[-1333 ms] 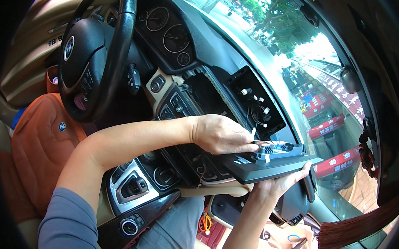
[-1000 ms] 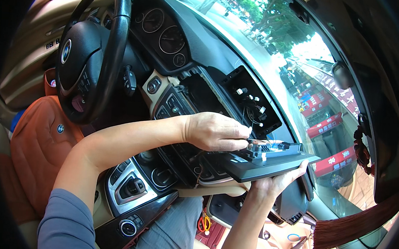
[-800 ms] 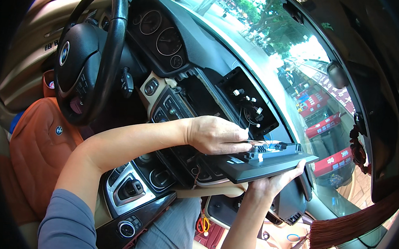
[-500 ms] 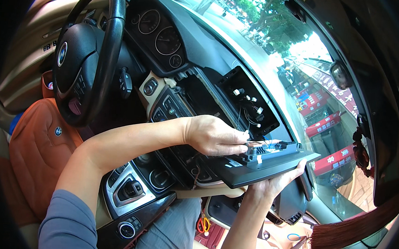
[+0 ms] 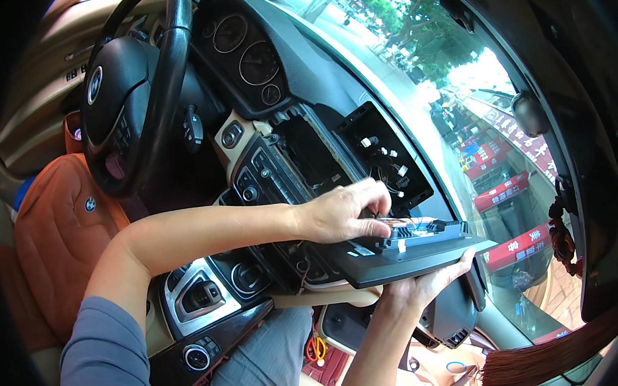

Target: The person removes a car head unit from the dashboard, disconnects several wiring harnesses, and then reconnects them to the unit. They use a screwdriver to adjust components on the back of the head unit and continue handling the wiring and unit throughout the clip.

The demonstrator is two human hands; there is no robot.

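Note:
A flat black car display unit (image 5: 404, 259) is tilted above the centre console, its back with dark ribs and connectors uppermost. Under its near edge, my right hand (image 5: 420, 283) supports it, thumb along the right side. My left hand (image 5: 343, 213) is over the unit's left end, fingers curled and thumb against the back. What lies between those fingers is hidden. Thin wires (image 5: 398, 209) with white plugs (image 5: 402, 171) come from an open black housing (image 5: 386, 152) on the dashboard, and some run down toward the unit.
An open dashboard slot (image 5: 311, 151) lies left of the housing, above the radio and climate panel (image 5: 271, 173). The steering wheel (image 5: 171, 78) stands at the left, with an orange seat (image 5: 65, 242) below. The gear selector (image 5: 203, 296) is near my left forearm. A brown tassel (image 5: 561, 357) hangs at the right.
My left hand has shifted from a tight pinch at the unit's connectors to curled, raised fingers with the thumb spread lower. My right hand and the display unit have hardly moved.

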